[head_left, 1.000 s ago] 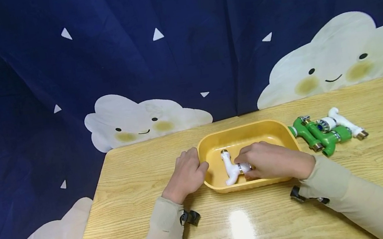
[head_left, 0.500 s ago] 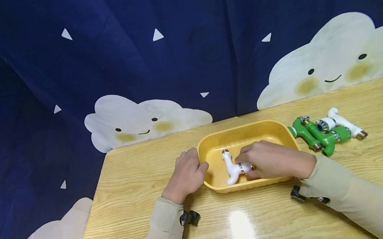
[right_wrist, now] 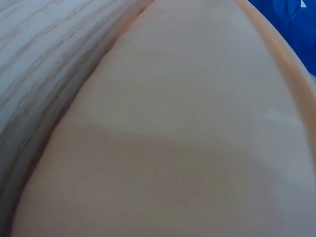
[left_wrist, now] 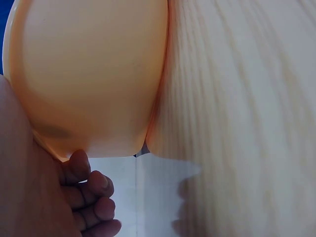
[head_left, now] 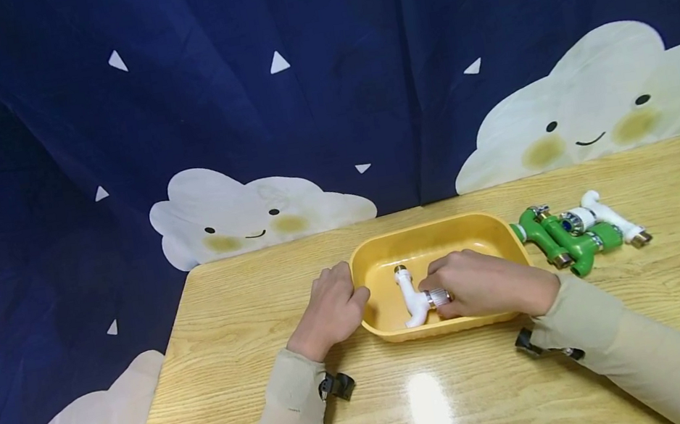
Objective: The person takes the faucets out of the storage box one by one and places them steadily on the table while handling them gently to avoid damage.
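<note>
In the head view a yellow basin (head_left: 379,254) sits on the wooden table. Its left end is held by my left hand (head_left: 332,308), with the thumb over the rim. The left wrist view has the curled fingers (left_wrist: 101,209) of that hand beside the basin's outer wall (left_wrist: 94,74). Inside the basin is a white faucet (head_left: 416,303), its brass threaded end pointing away from me. My right hand (head_left: 483,284) reaches in and pinches the faucet by its ribbed handle end; some fingertips are hidden. Only the basin's outside (right_wrist: 173,108) fills the right wrist view.
Right of the basin lies a cluster of faucets: two green faucets (head_left: 538,239) and a white faucet (head_left: 611,215) partly over them. The wooden table (head_left: 248,306) meets a dark blue curtain (head_left: 312,113) with cloud pictures at the back.
The white faucet in the basin has shifted very slightly to the right at my right hand. My left hand and the basin have stayed in place.
</note>
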The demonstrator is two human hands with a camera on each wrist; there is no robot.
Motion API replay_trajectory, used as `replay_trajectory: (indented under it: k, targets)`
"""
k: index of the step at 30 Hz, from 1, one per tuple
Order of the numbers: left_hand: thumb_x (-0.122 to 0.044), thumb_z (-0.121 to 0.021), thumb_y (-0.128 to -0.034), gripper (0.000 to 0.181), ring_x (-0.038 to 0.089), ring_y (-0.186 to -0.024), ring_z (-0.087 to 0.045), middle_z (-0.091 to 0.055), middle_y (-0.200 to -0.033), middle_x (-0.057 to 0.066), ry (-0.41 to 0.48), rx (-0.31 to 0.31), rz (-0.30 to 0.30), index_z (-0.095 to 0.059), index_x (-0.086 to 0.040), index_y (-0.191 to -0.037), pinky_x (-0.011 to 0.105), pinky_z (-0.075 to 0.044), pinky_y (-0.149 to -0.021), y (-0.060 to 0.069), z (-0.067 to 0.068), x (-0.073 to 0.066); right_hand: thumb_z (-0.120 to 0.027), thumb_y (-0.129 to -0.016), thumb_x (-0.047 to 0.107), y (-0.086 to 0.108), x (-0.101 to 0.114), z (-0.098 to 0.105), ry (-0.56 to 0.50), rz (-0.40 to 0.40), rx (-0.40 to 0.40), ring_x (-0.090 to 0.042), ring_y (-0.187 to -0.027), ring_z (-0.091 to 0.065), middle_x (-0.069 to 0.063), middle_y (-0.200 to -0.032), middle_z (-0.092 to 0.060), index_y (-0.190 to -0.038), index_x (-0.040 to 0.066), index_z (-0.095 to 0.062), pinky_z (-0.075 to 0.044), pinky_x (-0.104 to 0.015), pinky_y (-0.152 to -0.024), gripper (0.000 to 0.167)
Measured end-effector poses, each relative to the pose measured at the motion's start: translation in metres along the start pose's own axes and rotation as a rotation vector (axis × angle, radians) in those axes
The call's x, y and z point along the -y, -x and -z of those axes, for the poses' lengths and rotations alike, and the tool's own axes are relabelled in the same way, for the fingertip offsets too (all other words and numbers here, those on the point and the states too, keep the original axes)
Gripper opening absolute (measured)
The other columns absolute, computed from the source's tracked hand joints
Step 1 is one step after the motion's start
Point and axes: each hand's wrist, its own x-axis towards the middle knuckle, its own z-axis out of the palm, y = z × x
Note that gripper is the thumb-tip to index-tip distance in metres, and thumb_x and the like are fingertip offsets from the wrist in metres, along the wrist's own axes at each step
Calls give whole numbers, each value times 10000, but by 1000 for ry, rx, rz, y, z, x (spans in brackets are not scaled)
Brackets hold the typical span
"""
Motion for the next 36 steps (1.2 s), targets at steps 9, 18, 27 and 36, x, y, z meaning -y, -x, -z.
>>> replay_trajectory:
  k: [9, 18, 27, 36]
  targets:
    - [-255, -445, -966, 156, 230, -802, -406, -445, -824, 39, 8, -5, -12, -494, -133, -882, 324, -287, -760, 0, 1, 0, -714, -803, 79, 0, -1, 0, -20, -6, 2, -32, -697, -486, 43, -841, -660, -974, 140, -748, -410, -187, -630, 185]
    - [-254, -440, -965, 159, 228, -796, -410, -443, -816, 39, 9, -5, -13, -488, -135, -871, 324, -291, -755, 0, 1, 0, -707, -793, 72, 0, -3, -1, -9, 25, -14, -26, -669, -442, 67, -765, -580, -861, 174, -683, -381, -185, -615, 125]
    - [-266, -443, -975, 162, 223, -810, -408, -443, -825, 34, 9, -1, -3, -490, -145, -877, 327, -288, -774, 0, 0, 1, -726, -794, 101, 1, -3, 0, 25, 23, -35, -27, -690, -504, 39, -853, -670, -924, 161, -716, -424, -194, -632, 143]
    - [-276, -441, -976, 171, 223, -819, -407, -443, -832, 35, 2, 0, 6, -496, -146, -880, 329, -288, -777, 0, 0, 1, -729, -821, 128, 5, -4, 7, 42, -13, -28, -81, -792, -658, -28, -995, -757, -1103, 120, -775, -551, -275, -698, 286]
